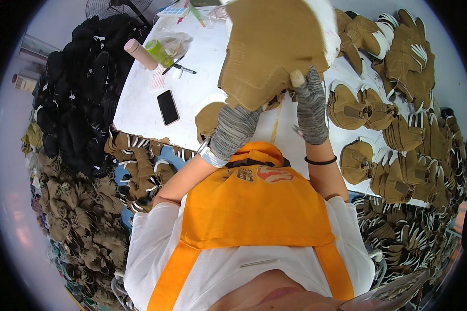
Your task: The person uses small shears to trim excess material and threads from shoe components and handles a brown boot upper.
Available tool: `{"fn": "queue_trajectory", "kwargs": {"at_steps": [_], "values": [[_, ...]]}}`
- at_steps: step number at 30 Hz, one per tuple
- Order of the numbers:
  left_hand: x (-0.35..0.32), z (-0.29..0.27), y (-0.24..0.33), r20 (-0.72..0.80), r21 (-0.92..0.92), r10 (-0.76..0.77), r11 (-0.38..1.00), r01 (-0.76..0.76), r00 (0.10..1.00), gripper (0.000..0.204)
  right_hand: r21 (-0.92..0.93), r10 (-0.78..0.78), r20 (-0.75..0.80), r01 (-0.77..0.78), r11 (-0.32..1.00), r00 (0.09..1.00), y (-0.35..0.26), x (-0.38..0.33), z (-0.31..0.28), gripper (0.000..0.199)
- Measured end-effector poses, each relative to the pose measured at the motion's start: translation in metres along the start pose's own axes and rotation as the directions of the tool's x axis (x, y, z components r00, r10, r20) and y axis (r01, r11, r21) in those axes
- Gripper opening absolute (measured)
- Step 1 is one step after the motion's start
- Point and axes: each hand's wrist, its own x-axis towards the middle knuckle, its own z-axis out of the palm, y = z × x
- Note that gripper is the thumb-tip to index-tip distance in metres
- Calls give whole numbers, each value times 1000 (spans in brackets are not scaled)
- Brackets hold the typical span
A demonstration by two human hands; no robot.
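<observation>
Close to the camera, above the white table, I hold up a brown suede-like shoe upper (267,52) with stitched seams and a fluffy white lining along its right side. My left hand (237,129), in a grey knitted glove, grips its lower left edge; the fingers are partly behind it. At the lower right edge my right hand (311,106), gloved the same way, pinches the piece with the thumb in front. Beside my left wrist lies another brown piece (208,120), partly hidden by that hand. More brown shoe uppers (349,109) with white edges stand to the right of my right hand.
On the white table (140,111) are a phone (167,108), a pink bottle (141,54), a green cup (159,53) and a pen (184,69). Black pieces (83,93) heap up at the left, with brown heaps (83,217) below. Stacked uppers (407,135) crowd the right side.
</observation>
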Motion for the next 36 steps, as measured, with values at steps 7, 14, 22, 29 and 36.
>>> {"fn": "queue_trajectory", "kwargs": {"at_steps": [7, 14, 22, 29, 36], "values": [[-11, -25, 15, 443, 170, 15, 980, -100, 897, 37, 333, 72, 36, -79, 940, 997, 34, 20, 7, 52], [-28, -32, 8, 121, -133, -62, 988, 78, 991, 47, 382, 51, 39, -62, 922, 998, 32, 16, 11, 53], [-35, -45, -5, -114, 72, 374, 927, -368, 920, 35, 600, 150, 59, -155, 785, 987, 27, 10, 14, 57], [-7, -55, -6, -10, -616, -348, 741, 268, 937, 58, -919, -40, 359, 361, 158, 932, 75, -3, 1, 54], [4, -48, -5, 307, -943, -339, 19, 333, 889, 70, -724, 175, 637, 505, 470, 751, 91, -14, 14, 49]]}}
